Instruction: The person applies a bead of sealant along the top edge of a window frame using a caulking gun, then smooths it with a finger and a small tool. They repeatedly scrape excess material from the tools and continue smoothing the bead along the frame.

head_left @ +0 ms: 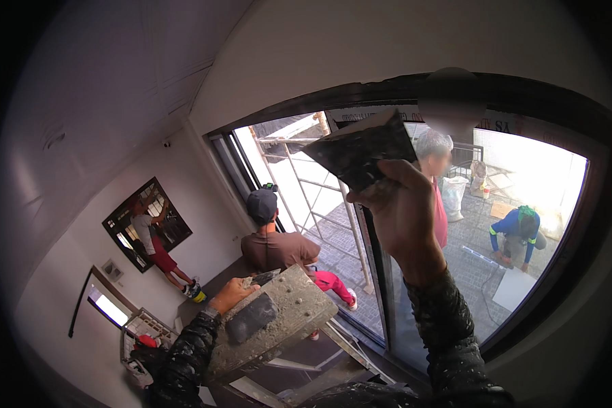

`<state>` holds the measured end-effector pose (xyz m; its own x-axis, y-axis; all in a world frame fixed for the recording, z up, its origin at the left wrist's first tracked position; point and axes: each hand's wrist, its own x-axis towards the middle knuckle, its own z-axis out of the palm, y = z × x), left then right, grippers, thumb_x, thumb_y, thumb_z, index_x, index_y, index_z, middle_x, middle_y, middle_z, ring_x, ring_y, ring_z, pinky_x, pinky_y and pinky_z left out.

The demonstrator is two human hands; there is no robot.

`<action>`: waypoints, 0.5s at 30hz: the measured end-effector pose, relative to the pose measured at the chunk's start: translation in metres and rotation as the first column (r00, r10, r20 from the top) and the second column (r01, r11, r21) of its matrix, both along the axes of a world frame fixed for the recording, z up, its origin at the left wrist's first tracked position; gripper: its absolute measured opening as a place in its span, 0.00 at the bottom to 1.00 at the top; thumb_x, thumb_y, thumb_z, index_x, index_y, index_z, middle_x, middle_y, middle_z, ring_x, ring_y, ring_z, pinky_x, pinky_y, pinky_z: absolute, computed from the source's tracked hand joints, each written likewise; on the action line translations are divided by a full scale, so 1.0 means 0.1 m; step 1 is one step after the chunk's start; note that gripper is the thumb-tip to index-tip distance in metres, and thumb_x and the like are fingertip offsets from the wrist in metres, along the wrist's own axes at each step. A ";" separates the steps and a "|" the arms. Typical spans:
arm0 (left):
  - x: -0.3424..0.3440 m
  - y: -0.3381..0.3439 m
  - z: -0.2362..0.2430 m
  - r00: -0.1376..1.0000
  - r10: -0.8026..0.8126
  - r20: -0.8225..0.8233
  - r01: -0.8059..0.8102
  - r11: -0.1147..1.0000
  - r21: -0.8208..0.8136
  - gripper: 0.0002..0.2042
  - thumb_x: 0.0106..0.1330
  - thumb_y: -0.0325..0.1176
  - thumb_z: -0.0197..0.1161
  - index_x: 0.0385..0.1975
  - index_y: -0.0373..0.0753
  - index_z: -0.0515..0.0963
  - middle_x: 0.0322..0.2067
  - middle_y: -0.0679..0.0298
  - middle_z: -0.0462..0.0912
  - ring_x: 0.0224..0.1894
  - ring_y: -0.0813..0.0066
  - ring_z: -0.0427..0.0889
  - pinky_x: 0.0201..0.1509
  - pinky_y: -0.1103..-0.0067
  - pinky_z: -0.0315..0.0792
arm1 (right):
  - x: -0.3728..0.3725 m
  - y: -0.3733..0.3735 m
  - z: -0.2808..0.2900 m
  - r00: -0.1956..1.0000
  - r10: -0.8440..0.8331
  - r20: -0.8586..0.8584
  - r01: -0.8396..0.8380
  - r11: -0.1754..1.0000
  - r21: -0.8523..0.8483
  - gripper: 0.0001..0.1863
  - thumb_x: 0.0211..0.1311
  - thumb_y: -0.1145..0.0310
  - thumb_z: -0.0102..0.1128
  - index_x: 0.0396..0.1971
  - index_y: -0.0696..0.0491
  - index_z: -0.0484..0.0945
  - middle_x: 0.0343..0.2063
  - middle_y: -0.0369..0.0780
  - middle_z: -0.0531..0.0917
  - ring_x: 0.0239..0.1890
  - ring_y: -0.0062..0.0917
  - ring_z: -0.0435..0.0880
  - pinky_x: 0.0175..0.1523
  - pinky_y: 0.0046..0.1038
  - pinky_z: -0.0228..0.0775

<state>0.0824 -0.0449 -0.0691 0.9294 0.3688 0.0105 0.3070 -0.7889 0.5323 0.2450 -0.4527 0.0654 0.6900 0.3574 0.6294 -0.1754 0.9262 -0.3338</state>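
Grey crusted platform [304, 299] nearest, dark pad [253, 318] on top; L hand [232, 294] at its edge, can't tell if gripping. R hand [402, 211] grips broad dark blade [367, 151], raised w/ window [544, 100] behind. Beyond: brown-topped co-worker [270, 250], white wall [146, 155], paved yard [445, 289].

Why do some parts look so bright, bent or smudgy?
Head view: outdoor wall washed out by daylight, right hand and dark flat tool shaded; same view: dark frame bowed by the wide lens; same view: round blurred patch over the frame's top, cause unclear.
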 end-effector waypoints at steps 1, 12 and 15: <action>0.00 -0.01 0.02 1.000 -0.013 -0.004 0.013 1.000 -0.006 0.25 0.66 0.50 0.68 0.45 0.29 0.81 0.38 0.48 0.87 0.41 0.60 0.87 0.48 0.68 0.77 | 0.17 0.19 0.01 0.991 -0.041 -0.124 0.027 0.994 -0.107 0.14 0.68 0.70 0.51 0.47 0.61 0.77 0.42 0.46 0.86 0.44 0.35 0.87 0.52 0.41 0.82; -0.01 0.14 -0.10 0.999 0.048 -0.015 -0.050 0.981 -0.186 0.20 0.69 0.45 0.68 0.35 0.27 0.82 0.27 0.65 0.84 0.28 0.82 0.78 0.32 0.79 0.74 | 1.36 1.11 0.66 0.952 0.280 -0.123 -0.260 0.953 0.153 0.24 0.71 0.73 0.42 0.62 0.70 0.59 0.59 0.58 0.72 0.61 0.48 0.77 0.65 0.52 0.72; 0.02 0.36 -0.24 1.000 -0.002 0.005 0.003 0.982 -0.190 0.20 0.69 0.44 0.69 0.34 0.27 0.82 0.25 0.65 0.83 0.25 0.82 0.76 0.29 0.79 0.73 | 1.34 0.97 0.72 0.967 0.240 -0.082 -0.220 0.955 0.201 0.21 0.73 0.72 0.41 0.61 0.67 0.63 0.57 0.54 0.76 0.60 0.45 0.79 0.66 0.51 0.73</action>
<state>0.0844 -0.0086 -0.0927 0.9306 0.3620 -0.0549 0.3020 -0.6742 0.6740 0.3792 -0.3560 0.1379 0.6686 0.3954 0.6298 -0.4153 0.9011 -0.1249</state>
